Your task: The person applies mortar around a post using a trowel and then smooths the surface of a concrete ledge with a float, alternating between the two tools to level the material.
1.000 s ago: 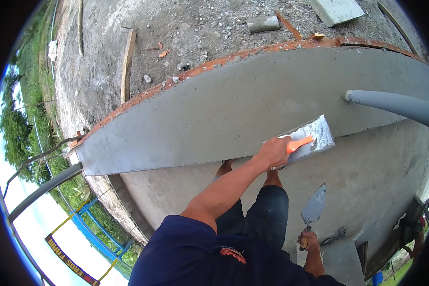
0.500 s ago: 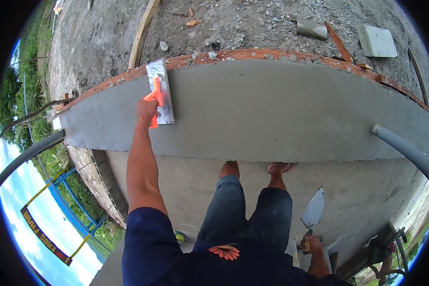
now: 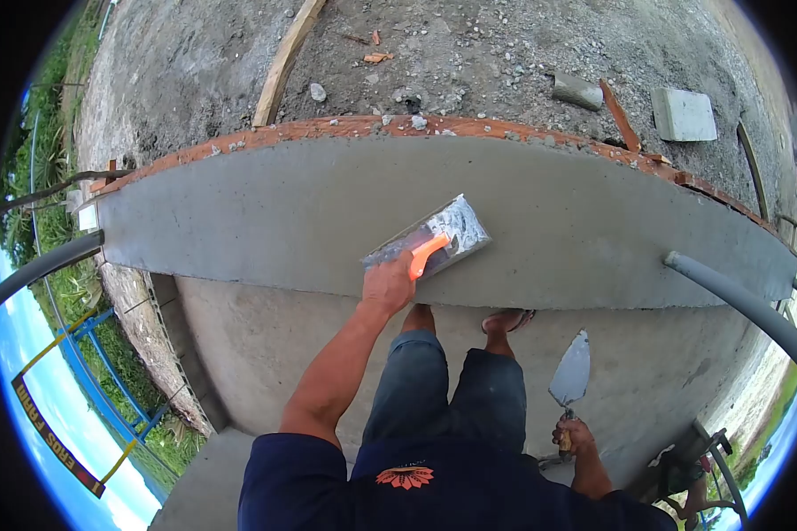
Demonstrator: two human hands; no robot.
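My left hand (image 3: pixel 388 285) is closed round the orange handle of a finishing trowel (image 3: pixel 460 223). Its rectangular metal blade, smeared with pale cement, lies at a slant over the smooth wet concrete strip (image 3: pixel 584 212), near the middle and close to the strip's front edge. Down at the right, my right hand (image 3: pixel 577 435) grips the wooden handle of a pointing trowel (image 3: pixel 571 370). That blade points forward above the lower floor, beside my leg, with grey residue on it.
A reddish form board (image 3: pixel 328 129) borders the strip's far side, with gravelly ground beyond. A grey pipe (image 3: pixel 726 292) juts over the strip at right, and a dark pipe (image 3: pixel 44 267) at left. A timber (image 3: pixel 288 62), a concrete block (image 3: pixel 684 115) and a cylinder (image 3: pixel 578 90) lie beyond.
My left hand has swept the finishing trowel rightward and nearer to me, turning its blade from nearly upright in view to a slant. My right hand still holds the pointing trowel; the view has shifted slightly.
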